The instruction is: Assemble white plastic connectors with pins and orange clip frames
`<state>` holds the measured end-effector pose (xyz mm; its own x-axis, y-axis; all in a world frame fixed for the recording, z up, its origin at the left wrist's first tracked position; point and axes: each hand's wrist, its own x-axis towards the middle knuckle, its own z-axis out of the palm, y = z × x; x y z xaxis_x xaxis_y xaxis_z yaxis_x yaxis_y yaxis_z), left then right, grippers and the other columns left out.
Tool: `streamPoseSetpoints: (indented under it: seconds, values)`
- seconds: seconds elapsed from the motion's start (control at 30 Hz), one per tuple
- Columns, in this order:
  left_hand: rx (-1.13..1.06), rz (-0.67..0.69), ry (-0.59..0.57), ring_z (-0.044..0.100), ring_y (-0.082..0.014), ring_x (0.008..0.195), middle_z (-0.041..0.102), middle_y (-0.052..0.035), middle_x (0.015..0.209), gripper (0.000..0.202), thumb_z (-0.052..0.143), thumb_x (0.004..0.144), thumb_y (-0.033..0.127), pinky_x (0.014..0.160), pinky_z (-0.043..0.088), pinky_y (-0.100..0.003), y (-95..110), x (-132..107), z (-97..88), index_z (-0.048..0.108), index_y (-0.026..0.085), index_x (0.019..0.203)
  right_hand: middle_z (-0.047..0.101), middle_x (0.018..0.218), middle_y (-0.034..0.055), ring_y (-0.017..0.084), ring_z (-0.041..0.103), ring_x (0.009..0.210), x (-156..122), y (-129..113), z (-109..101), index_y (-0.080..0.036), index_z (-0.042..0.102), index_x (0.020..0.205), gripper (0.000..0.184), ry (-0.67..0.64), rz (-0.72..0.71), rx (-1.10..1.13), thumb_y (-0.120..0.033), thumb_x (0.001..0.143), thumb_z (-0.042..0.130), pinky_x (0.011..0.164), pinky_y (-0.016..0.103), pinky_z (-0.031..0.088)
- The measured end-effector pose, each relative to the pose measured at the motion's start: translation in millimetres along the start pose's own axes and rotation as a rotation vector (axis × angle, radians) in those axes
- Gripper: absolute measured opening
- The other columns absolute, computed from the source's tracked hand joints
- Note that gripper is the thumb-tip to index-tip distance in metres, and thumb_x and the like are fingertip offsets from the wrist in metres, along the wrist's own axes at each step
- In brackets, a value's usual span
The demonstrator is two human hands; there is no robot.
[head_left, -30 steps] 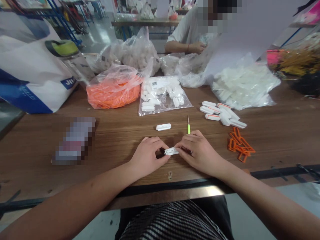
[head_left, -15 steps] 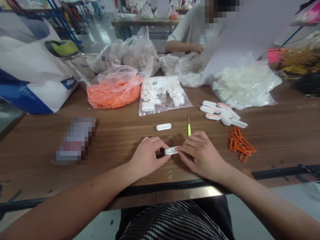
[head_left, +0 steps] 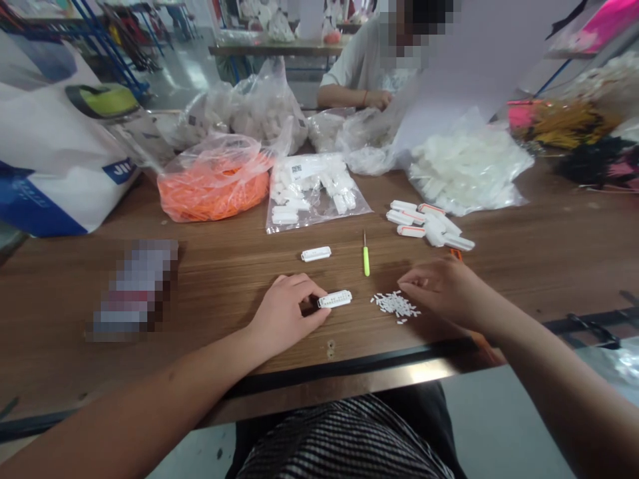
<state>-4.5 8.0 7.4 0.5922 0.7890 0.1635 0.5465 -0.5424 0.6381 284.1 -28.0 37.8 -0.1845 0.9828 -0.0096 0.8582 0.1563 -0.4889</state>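
Note:
My left hand (head_left: 287, 313) pinches the left end of a white plastic connector housing (head_left: 336, 299) with rows of small holes, low over the table. My right hand (head_left: 442, 289) is beside a heap of tiny white plug-like pieces (head_left: 395, 305). Its fingers are curled together at the heap's right edge; whether they hold a piece is not visible. A similar white housing (head_left: 316, 253) lies just beyond my left hand. Between it and the heap is a thin metal pick with a yellow-green handle (head_left: 366, 261). Orange rectangular frames (head_left: 456, 253) are mostly hidden behind my right hand.
White housings (head_left: 411, 231), some with orange edges, lie in a group at the right. Bags of orange parts (head_left: 214, 189), white housings (head_left: 319, 186) and pale parts (head_left: 464, 169) stand behind. A blurred-out object (head_left: 134, 289) is at left. A person (head_left: 349, 86) sits opposite.
My right hand has let go of the housing and moved right, uncovering the small white pieces and covering most of the orange frames. My left hand still holds the housing. The view has shifted slightly.

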Motion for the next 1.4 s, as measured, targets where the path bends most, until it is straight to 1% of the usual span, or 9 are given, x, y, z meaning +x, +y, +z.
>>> streamPoseSetpoints:
  seconds: [0.13,0.33,0.57,0.73,0.83,0.97,1.13,1.27,1.4]
  values:
    - [0.016,0.008,0.004,0.057,-0.0157,0.07,0.062,0.0022,0.073,0.004,0.067,0.079,0.025,0.075,0.039,-0.035,0,0,0.2,0.066,0.022,0.081,0.073,0.069,-0.0022,0.015,0.065,0.063,-4,10,2,-0.024,0.073,0.068,0.018,-0.075,0.082,-0.004,-0.028,0.08,0.058,0.059,0.027,0.045]
    - [0.022,0.011,-0.004,0.058,-0.0158,0.07,0.062,0.0021,0.074,0.006,0.066,0.08,0.027,0.075,0.04,-0.035,-2,0,0.9,0.066,0.022,0.083,0.074,0.064,-0.0009,0.018,0.066,0.06,-5,2,10,-0.025,0.073,0.065,0.023,-0.007,0.134,-0.126,-0.035,0.08,0.06,0.057,0.029,0.042]
    - [0.01,0.013,0.006,0.058,-0.0157,0.069,0.062,0.0019,0.073,0.006,0.065,0.08,0.027,0.074,0.04,-0.036,-2,-1,1.3,0.066,0.022,0.082,0.073,0.067,0.0032,0.023,0.066,0.064,-9,-18,16,-0.023,0.069,0.059,0.03,-0.009,0.173,-0.391,-0.026,0.083,0.051,0.069,0.037,0.041]
    - [0.01,0.02,0.003,0.058,-0.0161,0.07,0.063,0.0015,0.074,0.006,0.066,0.079,0.027,0.074,0.04,-0.036,0,-1,0.7,0.066,0.022,0.082,0.069,0.057,0.0005,0.019,0.063,0.055,-9,-3,19,-0.023,0.071,0.065,0.021,-0.01,0.313,-0.08,-0.033,0.077,0.058,0.054,0.03,0.042]
    - [0.009,0.011,0.0,0.058,-0.0163,0.071,0.063,0.0014,0.074,0.005,0.066,0.08,0.026,0.075,0.04,-0.036,0,-1,0.8,0.066,0.022,0.083,0.07,0.059,-0.0003,0.017,0.062,0.054,-8,1,18,-0.022,0.07,0.067,0.017,0.054,0.331,0.131,-0.034,0.076,0.062,0.052,0.028,0.043]
    - [0.004,0.005,0.004,0.058,-0.0158,0.071,0.063,0.0018,0.075,0.005,0.066,0.08,0.026,0.076,0.039,-0.036,0,-1,1.1,0.067,0.022,0.083,0.068,0.059,-0.0012,0.014,0.058,0.053,-1,-27,17,-0.022,0.068,0.067,0.017,0.095,0.12,0.306,-0.032,0.079,0.061,0.053,0.027,0.042]
    - [-0.007,0.015,-0.004,0.058,-0.0155,0.071,0.062,0.0024,0.074,0.006,0.068,0.079,0.024,0.075,0.038,-0.034,0,-1,1.3,0.068,0.022,0.085,0.064,0.062,-0.0025,0.013,0.056,0.061,19,-63,34,-0.02,0.065,0.067,0.013,0.049,-0.209,0.198,-0.02,0.079,0.062,0.076,0.033,0.042]
    - [-0.014,0.021,0.005,0.058,-0.0153,0.072,0.061,0.0024,0.073,0.005,0.068,0.08,0.023,0.075,0.037,-0.034,-1,-1,2.2,0.069,0.021,0.084,0.061,0.061,-0.0028,0.012,0.054,0.059,29,-62,46,-0.019,0.065,0.068,0.01,0.018,-0.277,0.143,-0.018,0.078,0.063,0.077,0.034,0.039]
    - [-0.012,0.025,0.007,0.058,-0.0151,0.072,0.06,0.0027,0.073,0.005,0.068,0.08,0.023,0.075,0.037,-0.033,-1,-1,3.0,0.069,0.021,0.085,0.06,0.059,-0.0037,0.011,0.053,0.058,31,-60,45,-0.019,0.064,0.068,0.01,0.024,-0.306,0.098,-0.015,0.078,0.064,0.076,0.032,0.037]
